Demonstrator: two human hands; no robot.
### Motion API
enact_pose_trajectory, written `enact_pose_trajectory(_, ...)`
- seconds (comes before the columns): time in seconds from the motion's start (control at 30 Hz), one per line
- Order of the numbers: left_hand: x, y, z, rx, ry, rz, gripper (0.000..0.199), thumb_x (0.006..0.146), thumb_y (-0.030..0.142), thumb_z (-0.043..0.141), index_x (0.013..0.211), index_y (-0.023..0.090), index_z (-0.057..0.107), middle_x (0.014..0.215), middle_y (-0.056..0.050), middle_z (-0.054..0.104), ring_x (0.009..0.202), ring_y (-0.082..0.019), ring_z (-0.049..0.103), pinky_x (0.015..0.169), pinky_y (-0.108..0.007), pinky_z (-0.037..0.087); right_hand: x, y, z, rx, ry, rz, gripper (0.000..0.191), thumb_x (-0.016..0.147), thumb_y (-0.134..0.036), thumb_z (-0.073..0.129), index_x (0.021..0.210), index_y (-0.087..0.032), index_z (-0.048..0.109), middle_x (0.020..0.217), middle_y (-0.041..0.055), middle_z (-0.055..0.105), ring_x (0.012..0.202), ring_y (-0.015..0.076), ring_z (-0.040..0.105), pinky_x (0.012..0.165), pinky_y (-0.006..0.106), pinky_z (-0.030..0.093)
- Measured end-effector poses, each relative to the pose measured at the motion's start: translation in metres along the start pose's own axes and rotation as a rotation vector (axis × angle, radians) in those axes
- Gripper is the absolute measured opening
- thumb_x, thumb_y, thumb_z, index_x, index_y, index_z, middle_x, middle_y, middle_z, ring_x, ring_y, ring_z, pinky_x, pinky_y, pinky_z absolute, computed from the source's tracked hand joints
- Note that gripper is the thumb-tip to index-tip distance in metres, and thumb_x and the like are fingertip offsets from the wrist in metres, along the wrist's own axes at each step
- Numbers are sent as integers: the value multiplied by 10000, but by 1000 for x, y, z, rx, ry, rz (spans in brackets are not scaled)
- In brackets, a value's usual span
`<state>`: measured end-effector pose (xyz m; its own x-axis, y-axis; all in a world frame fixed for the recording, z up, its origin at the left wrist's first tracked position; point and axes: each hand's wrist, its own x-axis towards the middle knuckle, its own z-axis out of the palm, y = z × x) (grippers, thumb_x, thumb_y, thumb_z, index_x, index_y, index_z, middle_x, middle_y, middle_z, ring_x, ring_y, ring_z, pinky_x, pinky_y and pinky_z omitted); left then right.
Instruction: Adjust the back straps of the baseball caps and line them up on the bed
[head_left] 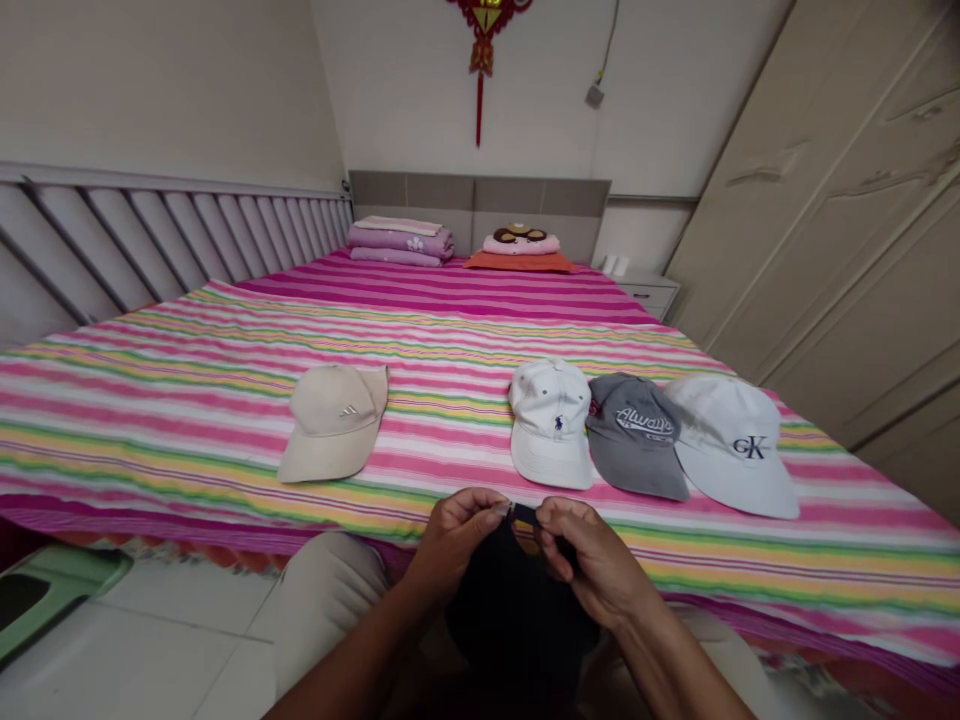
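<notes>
A black cap (510, 610) lies over my lap with its back strap (525, 514) raised between my hands. My left hand (463, 535) pinches the left end of the strap near a small metal buckle. On the other side my right hand (589, 560) is closed on the strap's right end. Beyond my hands, a white cap with a small dark emblem (551, 425), a grey cap with white lettering (636, 440) and a pale cap with dark letters (731, 440) sit side by side. Farther left, a beige cap (334, 420) sits alone.
The caps rest on a bed with a striped sheet (442, 430). Folded purple bedding (397, 243) and a pink and orange stack (520, 250) are at the headboard (427, 200). A green stool (60, 590) stands on the floor at left, wardrobe doors (825, 200) at right.
</notes>
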<state>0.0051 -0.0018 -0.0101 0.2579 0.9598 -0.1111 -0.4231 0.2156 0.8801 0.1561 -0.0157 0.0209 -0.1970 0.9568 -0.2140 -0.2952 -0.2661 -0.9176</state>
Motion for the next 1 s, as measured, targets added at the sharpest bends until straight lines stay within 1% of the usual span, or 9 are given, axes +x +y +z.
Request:
enact_pose_trajectory(0.1,-1,0,0,0,-3,10,198,614,263,701,744,137,622,640,13,626,561,-73,525,566,-197,380,0,0,1,17,-5,22,200,622,-262,592,494,-157,480,397,-64,426,303,25,261,375,218,120)
enact_pose_trajectory(0.2,-1,0,-1,47,-9,25,213,607,273,703,753,140,622,638,17,615,566,-76,518,569,-201,379,1,0,2,24,-12,29,198,622,-262,587,491,-157,482,397,-64,418,304,26,260,375,218,121)
enact_pose_trajectory(0.4,-1,5,-5,237,-26,125,228,619,286,684,787,141,626,652,13,600,601,-89,511,595,-210,382,0,1,2,31,-41,38,206,630,-259,584,489,-154,478,394,-63,419,301,24,266,374,211,132)
enact_pose_trajectory(0.63,-3,9,-6,506,-68,279,199,684,303,616,814,152,619,731,-11,614,688,-130,543,669,-246,414,-3,1,1,1,-95,39,209,659,-307,601,560,-141,522,475,-34,506,330,26,313,367,197,151)
enact_pose_trajectory(0.83,-6,16,-7,660,-103,360,179,716,305,583,817,160,614,765,-19,612,745,-145,558,725,-253,418,-3,0,-2,-17,-123,32,239,667,-349,612,588,-138,531,472,-19,536,324,32,326,373,201,132)
enact_pose_trajectory(0.9,-6,18,-7,673,-110,363,185,717,309,579,823,161,614,771,-23,611,746,-149,560,711,-253,424,-4,0,-3,-24,-121,21,243,670,-350,612,583,-133,545,439,-30,508,318,30,312,379,203,135)
enact_pose_trajectory(1.0,-6,18,-7,663,-120,332,199,716,322,577,826,161,614,770,-25,608,709,-145,561,649,-241,434,-3,0,-4,-35,-120,24,250,663,-355,619,576,-126,571,402,-43,467,315,33,292,375,209,131)
